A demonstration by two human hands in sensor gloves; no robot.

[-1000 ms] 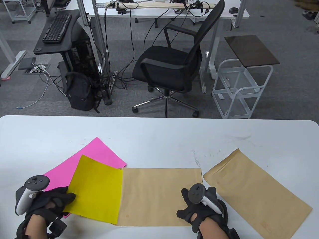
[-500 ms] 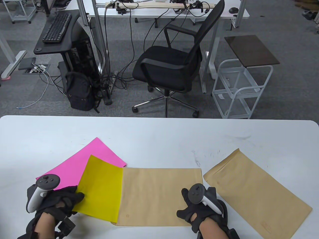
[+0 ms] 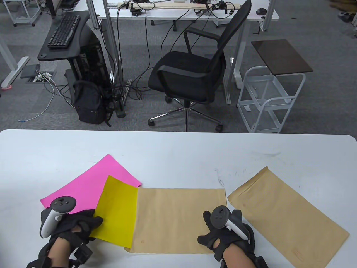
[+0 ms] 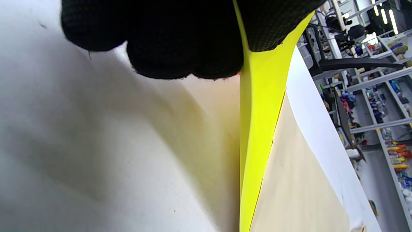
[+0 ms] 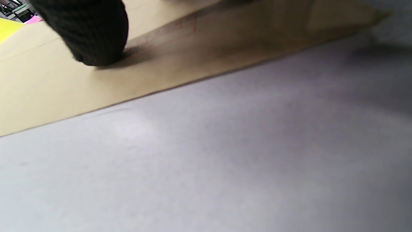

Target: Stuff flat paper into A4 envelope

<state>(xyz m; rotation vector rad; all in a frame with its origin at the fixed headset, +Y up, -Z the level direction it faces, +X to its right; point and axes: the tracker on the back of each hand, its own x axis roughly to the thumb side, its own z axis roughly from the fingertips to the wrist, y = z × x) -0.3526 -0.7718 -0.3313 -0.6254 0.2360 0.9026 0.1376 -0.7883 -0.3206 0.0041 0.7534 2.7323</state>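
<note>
Your left hand is pinching the yellow paper at its left edge (fingers clamped on it), and the sheet's right part is lying inside the brown envelope. Your right hand is pressing on the envelope's right end; its fingers are lying spread. A pink paper is lying under the yellow one.

Pink sheet lies beyond the left grip; spare brown envelope right of the right grip; office chair behind the table
</note>
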